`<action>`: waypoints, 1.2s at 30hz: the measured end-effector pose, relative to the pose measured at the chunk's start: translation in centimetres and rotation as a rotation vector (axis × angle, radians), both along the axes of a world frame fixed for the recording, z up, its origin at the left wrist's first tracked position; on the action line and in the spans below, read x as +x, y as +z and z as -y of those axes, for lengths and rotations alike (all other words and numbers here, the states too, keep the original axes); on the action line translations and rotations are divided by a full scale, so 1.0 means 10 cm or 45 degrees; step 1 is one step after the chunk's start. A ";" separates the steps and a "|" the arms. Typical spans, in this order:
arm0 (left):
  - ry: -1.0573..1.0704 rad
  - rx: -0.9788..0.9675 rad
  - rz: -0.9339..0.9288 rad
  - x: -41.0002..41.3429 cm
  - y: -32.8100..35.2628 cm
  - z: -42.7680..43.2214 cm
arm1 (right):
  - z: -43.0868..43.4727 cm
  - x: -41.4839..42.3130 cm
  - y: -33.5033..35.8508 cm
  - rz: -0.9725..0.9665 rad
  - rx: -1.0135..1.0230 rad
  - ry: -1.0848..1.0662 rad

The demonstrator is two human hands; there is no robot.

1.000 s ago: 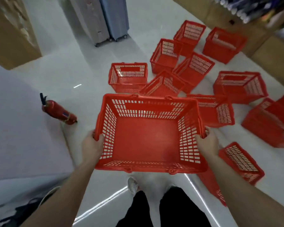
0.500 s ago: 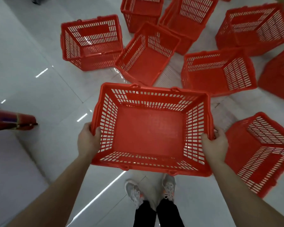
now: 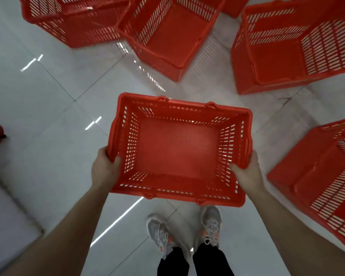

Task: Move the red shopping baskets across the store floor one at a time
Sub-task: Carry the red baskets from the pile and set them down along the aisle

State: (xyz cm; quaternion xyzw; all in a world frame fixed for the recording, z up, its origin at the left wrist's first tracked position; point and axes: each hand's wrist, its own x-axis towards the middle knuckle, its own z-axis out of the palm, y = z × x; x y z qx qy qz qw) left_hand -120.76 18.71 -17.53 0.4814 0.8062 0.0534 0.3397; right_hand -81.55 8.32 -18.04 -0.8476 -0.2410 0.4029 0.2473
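The left hand (image 3: pixel 105 169) and the right hand (image 3: pixel 247 172) are both curled tight around the short ends of one red basket (image 3: pixel 177 148), thumbs hooked over its rim. They are holding it open side up, above the white floor (image 3: pixel 54 108), just in front of the grey shoes (image 3: pixel 210 226). Compared with a moment ago, the basket is sitting lower and the view is tipping down, so it is probably being set down here. Other red baskets (image 3: pixel 291 52) are lying nearby, some tipped over.
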 end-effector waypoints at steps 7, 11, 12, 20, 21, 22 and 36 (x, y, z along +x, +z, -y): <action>-0.056 -0.189 -0.168 -0.24 0.06 0.25 | -0.35 -0.24 -0.17 0.144 -0.316 0.424; -0.291 -0.090 -0.058 0.15 0.45 0.24 | -0.35 -0.11 0.19 0.238 -0.398 0.501; -0.335 -0.100 -0.029 0.31 0.56 0.22 | -0.32 -0.03 0.32 0.258 -0.413 0.505; -0.914 -0.031 0.041 2.03 1.60 0.15 | 0.46 1.14 1.70 0.343 -0.491 0.228; -0.995 -0.023 0.056 2.27 1.74 0.16 | 0.62 1.31 1.87 0.362 -0.498 0.163; -1.062 -0.019 0.075 2.50 1.86 0.18 | 0.80 1.47 2.04 0.382 -0.498 0.093; -1.519 -0.102 0.038 5.18 2.13 1.14 | 3.23 3.29 2.32 0.259 -0.552 -0.674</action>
